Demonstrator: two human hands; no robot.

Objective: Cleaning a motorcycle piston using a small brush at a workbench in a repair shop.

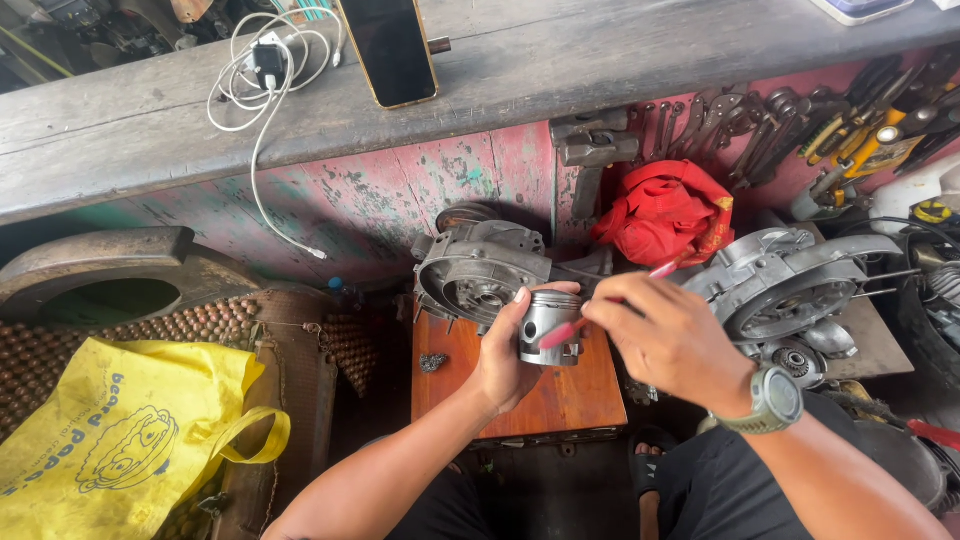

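Left hand grips piston upright while right hand pinches what seems a red brush against it.

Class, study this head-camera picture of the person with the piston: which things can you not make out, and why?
- Head view: far side of the piston, hidden by the left hand around it.
- Tip of the red tool: too small to identify; its middle hidden under the right hand fingers.
- Wall tools: crowded, cut off by the right edge.
- Phone: top cut off by the frame.
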